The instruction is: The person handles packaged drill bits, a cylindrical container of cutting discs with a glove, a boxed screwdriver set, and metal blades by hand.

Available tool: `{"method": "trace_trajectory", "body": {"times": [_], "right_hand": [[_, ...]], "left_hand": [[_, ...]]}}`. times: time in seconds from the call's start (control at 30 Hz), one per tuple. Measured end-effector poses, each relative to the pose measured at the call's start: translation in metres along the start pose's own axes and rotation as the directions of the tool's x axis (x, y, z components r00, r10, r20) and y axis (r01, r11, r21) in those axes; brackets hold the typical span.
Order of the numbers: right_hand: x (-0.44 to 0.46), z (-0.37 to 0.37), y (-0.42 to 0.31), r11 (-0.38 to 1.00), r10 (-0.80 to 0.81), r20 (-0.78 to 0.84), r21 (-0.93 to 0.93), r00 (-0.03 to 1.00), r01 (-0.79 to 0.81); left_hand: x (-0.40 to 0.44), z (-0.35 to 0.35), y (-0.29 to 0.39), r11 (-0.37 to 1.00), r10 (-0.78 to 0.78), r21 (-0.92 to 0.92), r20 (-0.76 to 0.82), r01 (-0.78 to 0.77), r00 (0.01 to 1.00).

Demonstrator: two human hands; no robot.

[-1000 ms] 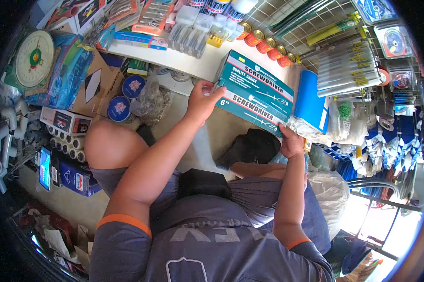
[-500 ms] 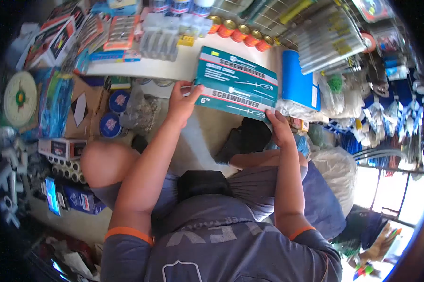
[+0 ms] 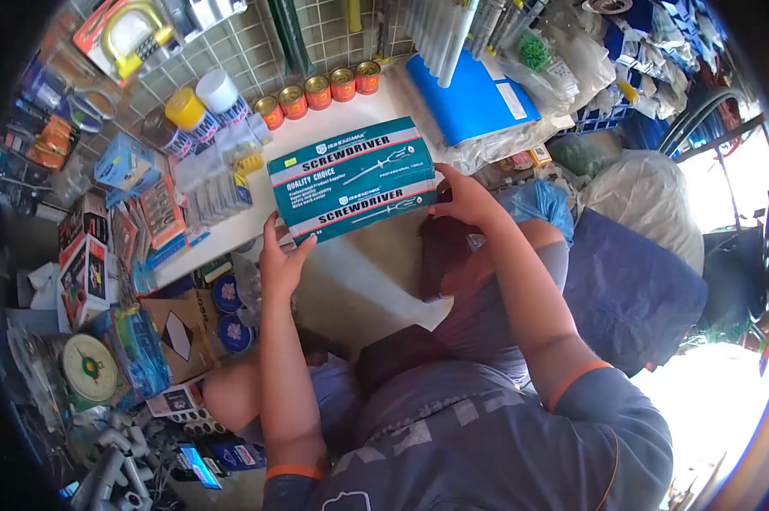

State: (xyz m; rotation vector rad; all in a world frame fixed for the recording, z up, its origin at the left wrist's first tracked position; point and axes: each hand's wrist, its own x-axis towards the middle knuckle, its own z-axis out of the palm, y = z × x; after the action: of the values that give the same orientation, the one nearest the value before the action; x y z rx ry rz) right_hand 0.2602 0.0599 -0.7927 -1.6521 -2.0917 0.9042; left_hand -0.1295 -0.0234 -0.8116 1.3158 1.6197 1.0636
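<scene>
A green and grey cardboard box (image 3: 350, 183) printed "SCREWDRIVER" is held up at the edge of the white shelf. My left hand (image 3: 282, 260) grips its lower left corner, thumb in front and fingers behind. At the box's right end, my right hand (image 3: 465, 196) is closed round the edge. The box's printed top and front faces are toward me, and its lid looks closed. Whatever is inside it stays hidden.
Behind the box stand several small orange tins (image 3: 318, 90) on the white shelf (image 3: 201, 251). A blue folder (image 3: 474, 102) lies to the right. Spray cans (image 3: 192, 115) and packaged goods crowd the left, near a round dial scale (image 3: 90, 368).
The view has turned, so the shelf goods sit differently in it. The box now shows more to the left and tilts up at its right end, still held by both hands.
</scene>
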Motion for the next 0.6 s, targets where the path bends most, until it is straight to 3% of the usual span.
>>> {"method": "trace_trajectory", "body": {"times": [0.13, 0.23, 0.3, 0.4, 0.53, 0.6], "right_hand": [[0.001, -0.006, -0.017, 0.994, 0.09, 0.017, -0.062, 0.996, -0.089], [0.007, -0.01, -0.01, 0.998, 0.048, 0.042, 0.049, 0.998, -0.05], [0.011, -0.008, -0.01, 0.995, 0.098, -0.005, 0.032, 0.995, -0.097], [0.016, -0.004, -0.021, 0.99, 0.136, -0.094, -0.014, 0.986, -0.138], [0.02, -0.004, -0.046, 0.97, 0.221, -0.175, -0.065, 0.96, -0.235], [0.026, -0.005, -0.045, 0.965, 0.224, -0.16, -0.099, 0.961, -0.241]], "left_hand": [[0.002, -0.003, 0.007, 0.999, 0.052, -0.009, -0.03, -0.053, 0.998], [0.005, 0.001, 0.014, 0.993, 0.108, 0.051, -0.084, -0.104, 0.991], [0.004, 0.004, 0.021, 0.976, 0.178, 0.155, -0.151, -0.155, 0.972], [0.006, 0.009, 0.034, 0.962, 0.244, 0.163, -0.172, -0.217, 0.954], [0.015, 0.008, 0.027, 0.957, 0.195, 0.247, -0.147, -0.155, 0.97], [0.019, 0.01, 0.029, 0.927, 0.297, 0.292, -0.188, -0.235, 0.936]]}}
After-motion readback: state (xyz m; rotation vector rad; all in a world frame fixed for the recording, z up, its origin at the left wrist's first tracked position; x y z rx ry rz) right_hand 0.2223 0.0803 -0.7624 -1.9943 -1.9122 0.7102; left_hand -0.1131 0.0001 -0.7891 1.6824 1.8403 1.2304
